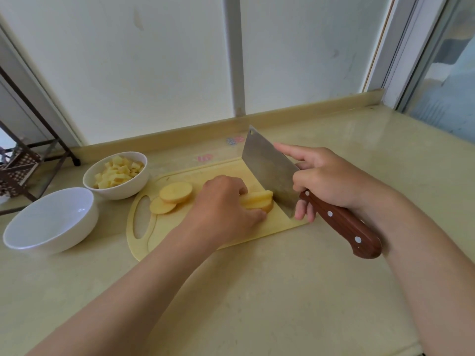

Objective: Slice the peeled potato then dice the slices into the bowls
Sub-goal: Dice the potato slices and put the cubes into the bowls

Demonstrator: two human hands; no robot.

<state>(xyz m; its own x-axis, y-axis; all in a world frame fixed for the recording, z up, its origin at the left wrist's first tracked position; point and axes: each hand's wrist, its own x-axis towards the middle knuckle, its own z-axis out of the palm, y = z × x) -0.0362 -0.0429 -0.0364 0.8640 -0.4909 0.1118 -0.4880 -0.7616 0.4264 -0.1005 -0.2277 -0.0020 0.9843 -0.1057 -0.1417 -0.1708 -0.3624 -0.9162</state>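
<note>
My left hand (224, 206) presses down on a small stack of potato slices (259, 200) on the pale yellow cutting board (164, 235). My right hand (326, 176) grips the wooden handle of a cleaver (270, 173), index finger stretched along the blade's spine. The blade's edge rests against the right end of the stack. Two more round potato slices (171, 197) lie at the board's left side. A white bowl (115, 187) behind the board holds diced potato (118, 172). A second white bowl (51, 222), empty, stands at the left.
The beige counter (257, 291) runs to a low backsplash and white wall panels behind. A dark metal rack (30, 160) with a woven basket stands at the far left. A window frame rises at the right.
</note>
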